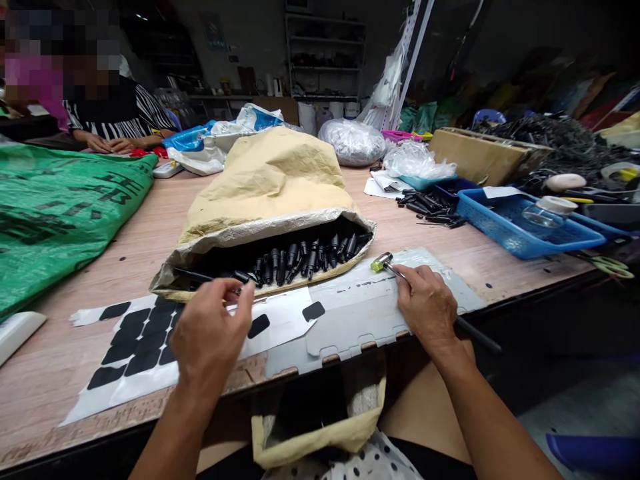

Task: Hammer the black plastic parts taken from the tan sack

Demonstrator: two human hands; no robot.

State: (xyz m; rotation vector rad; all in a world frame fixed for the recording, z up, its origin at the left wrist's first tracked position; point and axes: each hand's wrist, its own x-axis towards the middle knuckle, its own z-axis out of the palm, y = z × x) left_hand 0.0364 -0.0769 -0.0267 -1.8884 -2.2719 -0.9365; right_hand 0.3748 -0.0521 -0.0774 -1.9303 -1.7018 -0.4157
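Note:
My right hand (429, 305) is closed around the shaft of a small hammer (384, 262) with a yellow-green tip; its dark handle end sticks out below the wrist. Under it lies a grey board (350, 313) at the table edge. My left hand (213, 327) is raised with thumb and fingers nearly together, at the mouth of a tan woven sack (273, 177). Many black pen-like parts (313, 257) lie in the sack opening. Whether the left fingers pinch one of these parts is hard to make out. Below it is a white sheet with black stickers (133, 343).
To the left lies a green woven sack (65, 213). At right stand a blue basket (530, 227) and a pile of black parts (433, 207). Another open sack (320, 440) hangs at my lap. Across the table sits a person in a striped top (125, 110).

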